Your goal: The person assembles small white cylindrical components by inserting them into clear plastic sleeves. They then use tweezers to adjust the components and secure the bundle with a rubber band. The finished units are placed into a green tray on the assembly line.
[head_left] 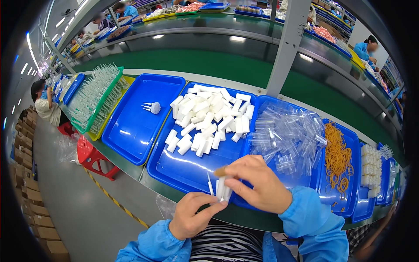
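White pieces (221, 188) clamped near lower end between thumb and fingers of left hand (194, 215), held at near edge of blue tray (185, 165); blurred amber band (219, 171) pinched in fingertips of right hand (258, 181) at upper end; thin white rod (210, 183) seen just left; white blocks (214, 109) heaped in same tray; clear tubes (288, 133) piled to right; rubber bands (337, 150) kept farther right

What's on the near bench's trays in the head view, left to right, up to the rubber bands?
Translucent spiky pieces → single white pronged piece → heaped white blocks → clear plastic pieces → orange rubber bands.
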{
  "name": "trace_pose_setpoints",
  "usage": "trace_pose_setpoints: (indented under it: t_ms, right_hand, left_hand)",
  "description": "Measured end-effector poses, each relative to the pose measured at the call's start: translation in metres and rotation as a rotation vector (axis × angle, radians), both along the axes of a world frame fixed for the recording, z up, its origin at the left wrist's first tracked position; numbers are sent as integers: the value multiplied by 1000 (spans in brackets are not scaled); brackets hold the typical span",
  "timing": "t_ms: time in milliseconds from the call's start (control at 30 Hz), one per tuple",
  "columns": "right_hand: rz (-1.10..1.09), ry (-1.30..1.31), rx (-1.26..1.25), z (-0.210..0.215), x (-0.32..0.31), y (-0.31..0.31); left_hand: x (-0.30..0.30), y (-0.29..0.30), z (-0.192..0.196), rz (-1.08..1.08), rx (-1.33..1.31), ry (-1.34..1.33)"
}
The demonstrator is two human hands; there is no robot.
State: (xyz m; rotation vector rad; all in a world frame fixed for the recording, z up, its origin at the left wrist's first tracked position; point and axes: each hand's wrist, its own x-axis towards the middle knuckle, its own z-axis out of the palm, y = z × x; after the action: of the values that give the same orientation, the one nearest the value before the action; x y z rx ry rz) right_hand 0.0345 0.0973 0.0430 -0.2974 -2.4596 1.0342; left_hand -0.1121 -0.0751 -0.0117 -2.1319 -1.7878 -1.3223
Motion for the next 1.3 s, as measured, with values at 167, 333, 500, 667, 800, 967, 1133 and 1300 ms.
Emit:
trace_pose_setpoints:
  t_ms: [167,333,500,667,800,967,1133,1300]
  right_hand:
    - [41,213,43,-20,-1,-14]
    - [2,187,-224,-25,-2,-23]
    - [-62,69,244,-29,-34,14]
    - [-61,-149,806,-41,-66,39]
    - [-60,-285,759,-39,-62,23]
    - [81,-165,809,-42,-66,32]
    - [106,-288,928,-45,-65,23]
    - [36,-263,953,-53,-68,21]
  left_hand:
    - [-1,-1,-15,54,143,-113]
    - [-2,-7,-13,128,76,-314]
    - [-7,-9,-11,158,60,-223]
    - [-12,-11,-7,182,-14,-92]
    - [-13,-13,-5,196,-39,-85]
    - [-15,-15,-3,191,-71,-80]
    - [-14,-14,2,180,-112,-66]
    - [-11,-16,-2,209,-116,-67]
